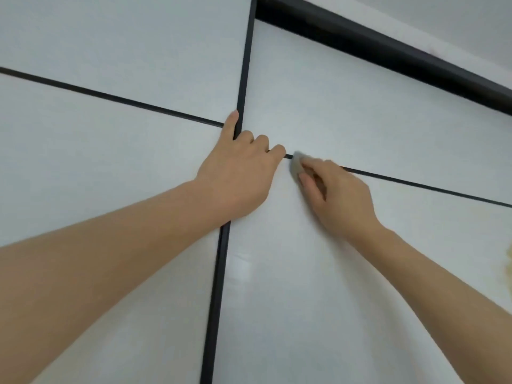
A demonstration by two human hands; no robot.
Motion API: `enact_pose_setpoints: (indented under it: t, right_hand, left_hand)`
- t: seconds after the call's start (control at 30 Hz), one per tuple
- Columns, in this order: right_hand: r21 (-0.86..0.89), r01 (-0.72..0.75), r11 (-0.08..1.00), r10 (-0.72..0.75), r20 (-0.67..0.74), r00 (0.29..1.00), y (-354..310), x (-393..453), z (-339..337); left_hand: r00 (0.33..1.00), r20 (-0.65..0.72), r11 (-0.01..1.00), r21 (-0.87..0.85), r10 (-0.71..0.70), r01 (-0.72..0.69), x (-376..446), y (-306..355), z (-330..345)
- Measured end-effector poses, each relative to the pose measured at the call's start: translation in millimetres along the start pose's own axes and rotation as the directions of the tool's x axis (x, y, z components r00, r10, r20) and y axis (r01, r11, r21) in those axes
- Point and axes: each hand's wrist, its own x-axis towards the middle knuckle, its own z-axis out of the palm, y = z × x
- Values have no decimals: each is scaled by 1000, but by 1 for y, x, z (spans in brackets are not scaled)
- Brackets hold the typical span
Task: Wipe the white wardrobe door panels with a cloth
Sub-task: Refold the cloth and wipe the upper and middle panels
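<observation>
White wardrobe door panels [346, 112] fill the view, split by thin black strips. My left hand [238, 176] grips the vertical black door edge [219, 286], thumb on its left side and fingers curled over onto the right panel. My right hand [338, 195] pinches a small pale grey cloth [296, 164] and presses it on the right panel, right at the horizontal black strip [429, 187]. The cloth is slightly blurred and mostly covered by the fingers.
A thick black top rail [388, 51] runs diagonally across the upper right, with a white wall or ceiling [457, 20] above it. A yellowish patch [508, 261] shows at the right edge. Another horizontal black strip [110, 97] crosses the left door.
</observation>
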Motion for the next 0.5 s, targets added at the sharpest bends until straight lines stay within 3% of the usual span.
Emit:
enact_pose_setpoints:
  t: [0.07,0.1,0.13,0.2,0.3,0.37,0.4,0.43,0.5]
  right_hand:
    - [77,-263,962,266,-39,963,7,15,5]
    - [85,-287,954,291,-41,956,-3,6,3]
    - [86,-222,971,226,-49,973,-21,-9,2]
    - [140,46,989,-52,40,998,-71,-70,10]
    - [191,252,949,-307,368,878,-116,-157,-4]
    - [200,478,855,-517,388,763,-97,-156,-14]
    - [260,578,774,-633,312,708,-79,-145,-14]
    - [254,614,747,-663,221,715,-58,-128,-12]
    - [107,449,887,-458,68,887,-12,-80,-5]
  left_hand:
    - [1000,-12,1000,10,2,-1,0,-1,1]
    - [1000,-13,1000,4,4,-4,-1,-1,2]
    - [1000,-16,1000,-1,5,-5,-2,-1,3]
    - [1000,-18,1000,4,17,-17,-4,-1,5]
    - [998,-54,998,41,46,-43,-9,-1,4]
    - [998,-51,998,50,47,-44,-10,0,3]
    - [998,-39,998,54,45,-43,-10,0,3]
    - [998,-35,997,57,52,-50,-8,1,5]
    - [997,-41,996,73,59,-55,-8,0,9]
